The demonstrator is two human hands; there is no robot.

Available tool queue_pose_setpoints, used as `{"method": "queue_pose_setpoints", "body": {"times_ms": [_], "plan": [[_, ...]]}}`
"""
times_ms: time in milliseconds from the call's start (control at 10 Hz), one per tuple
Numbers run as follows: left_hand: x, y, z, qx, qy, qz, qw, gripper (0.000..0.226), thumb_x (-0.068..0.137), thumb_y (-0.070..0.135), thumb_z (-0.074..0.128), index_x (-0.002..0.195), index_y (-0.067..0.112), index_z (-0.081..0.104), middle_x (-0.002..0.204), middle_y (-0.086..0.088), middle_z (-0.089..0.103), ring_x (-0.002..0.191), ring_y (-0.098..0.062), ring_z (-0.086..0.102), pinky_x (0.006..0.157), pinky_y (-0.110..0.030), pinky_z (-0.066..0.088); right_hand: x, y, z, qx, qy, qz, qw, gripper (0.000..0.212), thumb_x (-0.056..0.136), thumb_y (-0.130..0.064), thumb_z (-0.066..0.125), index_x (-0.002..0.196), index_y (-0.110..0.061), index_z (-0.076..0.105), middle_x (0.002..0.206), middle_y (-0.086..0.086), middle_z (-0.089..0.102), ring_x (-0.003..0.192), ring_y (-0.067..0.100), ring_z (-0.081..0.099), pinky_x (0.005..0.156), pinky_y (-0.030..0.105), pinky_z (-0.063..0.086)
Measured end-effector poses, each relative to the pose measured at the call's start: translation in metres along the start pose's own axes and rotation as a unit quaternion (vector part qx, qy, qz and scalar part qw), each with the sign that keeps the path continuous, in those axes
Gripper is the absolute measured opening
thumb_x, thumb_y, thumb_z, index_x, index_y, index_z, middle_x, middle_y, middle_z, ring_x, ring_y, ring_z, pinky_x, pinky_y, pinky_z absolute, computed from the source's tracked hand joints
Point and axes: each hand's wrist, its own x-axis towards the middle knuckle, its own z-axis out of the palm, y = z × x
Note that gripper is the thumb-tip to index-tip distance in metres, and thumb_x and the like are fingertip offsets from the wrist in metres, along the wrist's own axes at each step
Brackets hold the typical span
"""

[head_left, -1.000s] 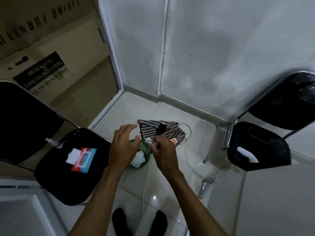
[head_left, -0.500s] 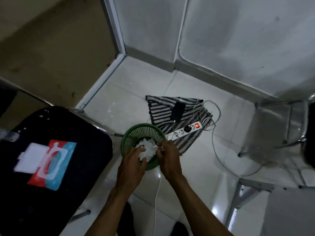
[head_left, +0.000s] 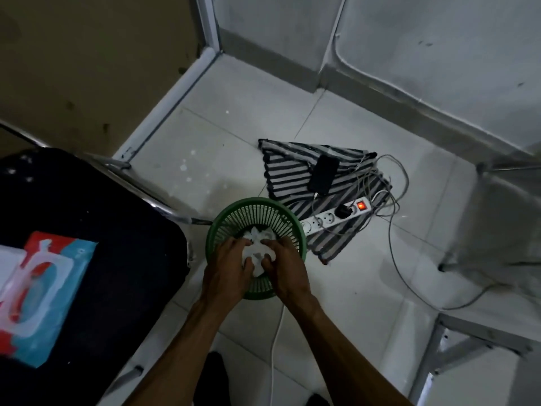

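Looking down from head height onto a pale tiled floor [head_left: 222,148] in a dim corner where grey walls meet. A black padded chair seat [head_left: 117,230] fills the lower left, with a red and blue soft packet with a white flip lid [head_left: 44,291] lying flat on it. On the floor further out lies a grey and black striped cloth [head_left: 289,174], rumpled at its right edge. Just nearer than the cloth, between it and the person, stands a round green plastic slatted basket [head_left: 257,202], upright, its far rim overlapping the cloth's corner in this view.

Two bare forearms reach in from the bottom edge. The left hand [head_left: 227,273] and right hand [head_left: 285,271] meet over the basket's mouth, fingers of each curled round opposite sides of a crumpled white paper wad [head_left: 257,253], which sits inside the basket, below its rim.

A white power strip with a glowing red switch [head_left: 325,221] rests on the cloth, tangled grey cables beside it. A black phone [head_left: 324,174] lies on the cloth, a cable plugged in.
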Motion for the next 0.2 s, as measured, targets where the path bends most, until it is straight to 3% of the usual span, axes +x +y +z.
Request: {"method": "queue_pose_setpoints", "body": {"times_ms": [100,200], "plan": [[-0.002,0.021,-0.023,-0.013,0.004,0.011,1.0,0.03,0.096,0.015,0.061,0.125,0.007,0.068,0.12,-0.014,0.065,0.108,-0.03,0.062,0.079,-0.027,0.038,-0.009,-0.017,-0.029,-0.003,0.018,-0.011,1.0,0.039,0.099,-0.022,0.064,0.138,-0.019,0.065,0.131,0.004,0.057,0.11,0.023,0.062,0.08,0.025,0.045],[-0.005,0.054,-0.052,-0.022,0.027,0.029,0.999,0.027,0.095,0.011,0.061,0.12,0.004,0.07,0.116,-0.014,0.066,0.105,-0.028,0.062,0.081,-0.023,0.037,-0.017,-0.047,-0.074,-0.018,0.061,-0.043,0.997,0.036,0.099,-0.025,0.065,0.135,-0.021,0.066,0.125,0.002,0.058,0.106,0.017,0.061,0.079,0.026,0.047]]}}
